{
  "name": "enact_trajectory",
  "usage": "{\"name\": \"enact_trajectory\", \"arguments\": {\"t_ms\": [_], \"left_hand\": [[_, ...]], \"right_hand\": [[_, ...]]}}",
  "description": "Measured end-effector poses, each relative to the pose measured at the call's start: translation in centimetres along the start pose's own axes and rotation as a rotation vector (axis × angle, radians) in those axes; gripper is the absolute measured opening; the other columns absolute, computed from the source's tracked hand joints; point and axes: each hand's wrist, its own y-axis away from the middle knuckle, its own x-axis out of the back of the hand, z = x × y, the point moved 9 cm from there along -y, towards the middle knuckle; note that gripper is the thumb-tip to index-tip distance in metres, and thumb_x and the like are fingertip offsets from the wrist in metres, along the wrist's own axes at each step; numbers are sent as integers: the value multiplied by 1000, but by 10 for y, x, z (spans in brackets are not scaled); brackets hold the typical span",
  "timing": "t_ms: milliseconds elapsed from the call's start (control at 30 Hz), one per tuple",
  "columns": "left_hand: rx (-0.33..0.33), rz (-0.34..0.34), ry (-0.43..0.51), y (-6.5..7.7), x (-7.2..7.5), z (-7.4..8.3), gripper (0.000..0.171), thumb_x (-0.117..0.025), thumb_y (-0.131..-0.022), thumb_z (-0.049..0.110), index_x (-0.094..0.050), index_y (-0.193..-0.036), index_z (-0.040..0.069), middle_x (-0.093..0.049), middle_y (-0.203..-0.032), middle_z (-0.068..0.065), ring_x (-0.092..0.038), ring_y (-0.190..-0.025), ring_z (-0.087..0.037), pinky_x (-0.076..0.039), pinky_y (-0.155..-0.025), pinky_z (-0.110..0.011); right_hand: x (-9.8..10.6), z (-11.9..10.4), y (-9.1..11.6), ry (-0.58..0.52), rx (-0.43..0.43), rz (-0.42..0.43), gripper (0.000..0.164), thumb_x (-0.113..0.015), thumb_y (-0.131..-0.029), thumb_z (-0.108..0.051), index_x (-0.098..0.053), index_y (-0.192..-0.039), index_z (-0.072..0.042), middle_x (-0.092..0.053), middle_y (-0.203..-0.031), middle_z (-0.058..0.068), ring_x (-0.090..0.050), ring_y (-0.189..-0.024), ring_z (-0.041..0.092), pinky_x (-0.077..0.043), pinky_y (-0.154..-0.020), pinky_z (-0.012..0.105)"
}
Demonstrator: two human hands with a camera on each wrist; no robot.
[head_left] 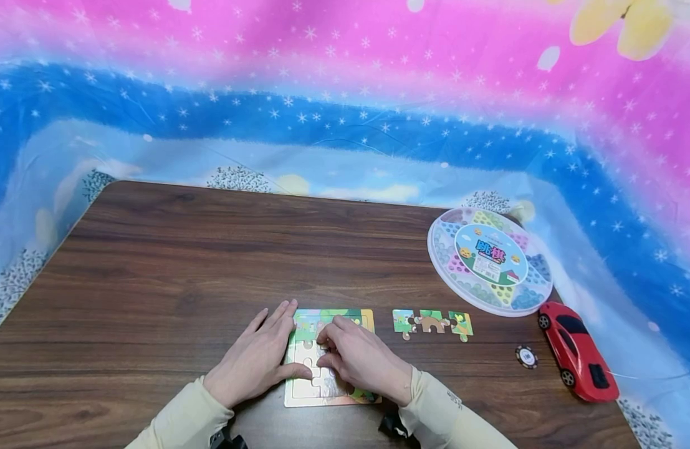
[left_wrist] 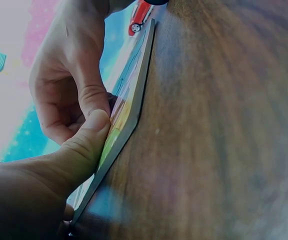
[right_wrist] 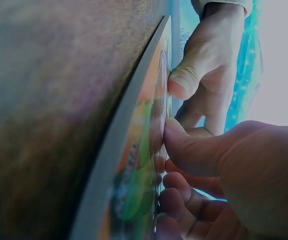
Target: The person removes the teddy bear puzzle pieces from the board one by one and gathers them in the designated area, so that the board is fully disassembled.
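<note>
A picture jigsaw board (head_left: 300,398) lies flat near the table's front edge, with colourful pieces along its top and pale piece-shaped outlines on its lower left. My left hand (head_left: 252,363) rests along its left edge, fingers extended, the thumb laid on the board. Over the board's middle, my right hand (head_left: 364,358) has curled fingers and appears to pinch a puzzle piece at the surface; a dark edge of a piece (left_wrist: 112,100) shows by the fingertips in the left wrist view, the rest hidden. Right of the board lie three loose puzzle pieces (head_left: 432,320) in a row.
A round Chinese checkers box (head_left: 448,265) sits at the table's back right. In front of it are a red toy car (head_left: 577,352) and a black-and-white chip (head_left: 527,357). The brown wooden table (head_left: 210,243) meets a snowflake-patterned cloth (head_left: 333,118) at the back and sides.
</note>
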Motion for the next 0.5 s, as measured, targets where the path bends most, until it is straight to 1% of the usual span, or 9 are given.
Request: {"name": "enact_trajectory", "arguments": {"t_ms": [200, 300, 400, 500], "left_hand": [[0, 1, 5, 0, 0, 0, 107, -67, -74, 67, -36, -143, -10, -38, -148, -25, -36, -139, -32, -29, -111, -53], [-4, 4, 3, 0, 1, 1, 105, -67, -74, 67, -39, -141, -9, -38, -148, -25, -36, -139, -32, -29, -111, -53], [-11, 9, 1, 1, 1, 1, 97, -67, -74, 67, -47, -133, -7, -39, -148, -24, -36, -139, -32, -29, -111, -53], [-17, 18, 0, 1, 2, 1, 92, -67, -74, 67, -49, -129, -5, -39, -148, -23, -36, -139, -31, -29, -111, -53]], "right_hand": [[-1, 1, 0, -37, -17, -13, 20, -68, -92, -27, -64, -103, -11, -52, -88, -6, -45, -68, 0, -41, -58, 12], [-3, 2, -1, -69, -35, -29, 19, -68, -92, -26, -63, -103, -12, -50, -87, -8, -45, -65, -1, -40, -55, 12], [-3, 2, -1, -81, -42, -35, 18, -68, -92, -26, -63, -103, -13, -49, -86, -9, -44, -65, -1, -40, -54, 12], [-3, 2, -1, -85, -44, -35, 19, -68, -92, -26, -62, -104, -13, -49, -86, -10, -44, -64, -1, -39, -54, 12]]}}
